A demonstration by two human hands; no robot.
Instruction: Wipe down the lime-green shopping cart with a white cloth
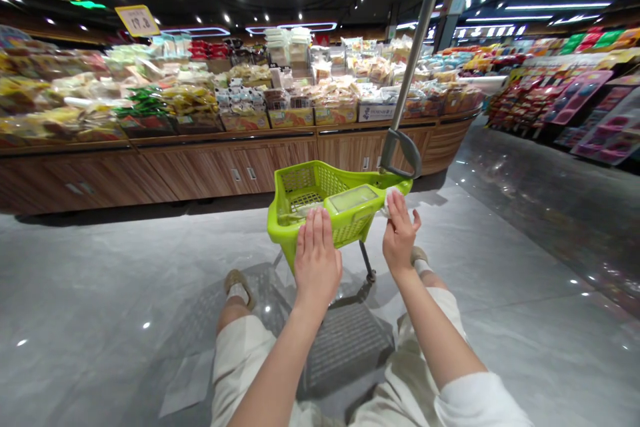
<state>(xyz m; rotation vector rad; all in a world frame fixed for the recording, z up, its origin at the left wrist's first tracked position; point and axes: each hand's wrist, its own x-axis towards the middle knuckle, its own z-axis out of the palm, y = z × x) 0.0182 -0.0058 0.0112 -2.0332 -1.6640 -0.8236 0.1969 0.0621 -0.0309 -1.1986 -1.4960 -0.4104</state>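
Note:
A lime-green plastic shopping cart basket (300, 233) stands in front of me on thin grey legs with casters. My left hand (316, 257) lies over the near rim, its fingers stretched out side by side. At the rim's right end, my right hand (399, 233) presses a white wipe (389, 200) under its fingers against the green plastic. Between the hands, a clear panel (353, 199) is set into the rim. A grey loop handle (401, 155) rises at the basket's right end, with a metal pole (420, 33) above it.
Behind the cart runs a wood-fronted display counter (200, 170) heaped with packaged food. A yellow-framed price sign (137, 21) hangs at upper left. More stocked shelves (530, 97) stand at right. My feet are on both sides of the cart on the grey tiled floor (525, 280).

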